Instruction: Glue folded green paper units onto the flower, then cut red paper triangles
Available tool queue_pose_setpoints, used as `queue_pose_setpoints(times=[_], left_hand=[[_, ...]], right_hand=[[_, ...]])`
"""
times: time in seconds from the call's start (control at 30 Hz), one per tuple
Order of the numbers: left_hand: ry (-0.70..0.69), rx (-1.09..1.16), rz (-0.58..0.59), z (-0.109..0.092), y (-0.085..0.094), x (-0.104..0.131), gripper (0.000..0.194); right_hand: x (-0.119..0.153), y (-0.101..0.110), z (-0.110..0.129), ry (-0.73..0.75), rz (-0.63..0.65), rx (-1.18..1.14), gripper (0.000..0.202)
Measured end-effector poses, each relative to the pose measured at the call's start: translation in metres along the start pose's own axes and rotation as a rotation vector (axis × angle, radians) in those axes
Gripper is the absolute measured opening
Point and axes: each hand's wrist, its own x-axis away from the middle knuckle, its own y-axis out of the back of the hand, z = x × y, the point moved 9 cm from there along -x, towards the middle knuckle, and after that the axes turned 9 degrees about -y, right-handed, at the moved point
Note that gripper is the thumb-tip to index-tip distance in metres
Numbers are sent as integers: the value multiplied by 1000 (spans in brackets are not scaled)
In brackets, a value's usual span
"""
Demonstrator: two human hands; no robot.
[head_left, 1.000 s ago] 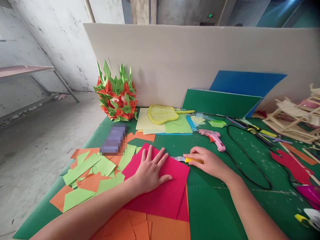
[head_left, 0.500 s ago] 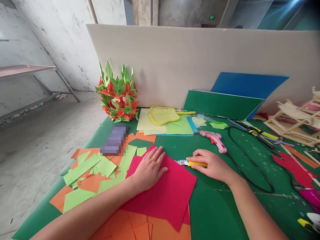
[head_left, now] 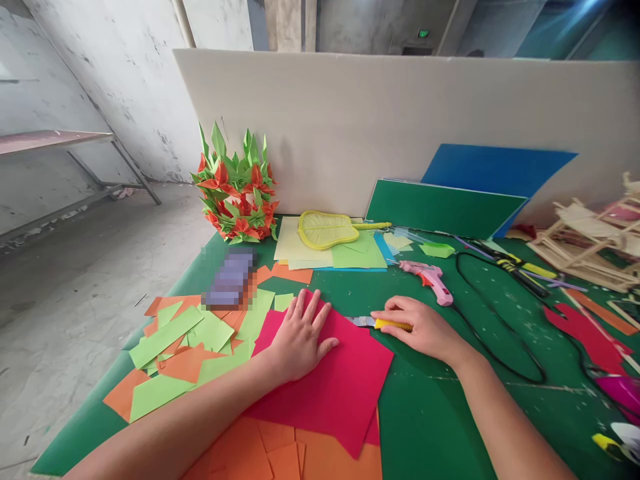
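My left hand (head_left: 300,339) lies flat with its fingers spread on a sheet of red paper (head_left: 334,390). Several orange sheets (head_left: 280,453) show from under the red one near the front. In my right hand (head_left: 419,328) is a yellow utility knife (head_left: 393,325), held low over the table. Its blade points left and meets the upper right edge of the red paper; whether it lies in a fold or under the sheet I cannot tell. Green and orange paper pieces (head_left: 187,343) are heaped to the left of my left hand.
A pink glue gun (head_left: 430,280) with a black cord lies beyond my right hand. Further back are a yellow fly swatter (head_left: 327,230) on paper sheets and an orange-green folded-paper piece (head_left: 237,187). Pliers (head_left: 525,277) and a wooden model (head_left: 590,240) are at the right.
The knife and my right hand have shifted slightly left along the red paper's edge. The fingers of my left hand have spread a little wider on the sheet.
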Motion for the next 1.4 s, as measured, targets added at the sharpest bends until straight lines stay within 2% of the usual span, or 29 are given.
queue_pose_setpoints(times=[0.27,0.5,0.77,0.93,1.13,1.4], left_hand=[[0,-23,-84,1,2,2,68],[21,-37,-40,4,-4,0,86],[73,-4,-62,8,-4,2,86],[71,-5,-80,8,-5,2,90],[74,-18,-40,8,-9,1,94],[57,-38,-89,8,-8,2,92]], right_hand=[[-8,-2,9,32,-57,50,32],[-17,-5,19,63,-120,97,31],[-29,-13,29,52,-196,175,31],[-33,-18,35,47,-226,178,31],[-41,-22,48,59,-267,199,31],[-47,-24,54,5,-329,217,30]])
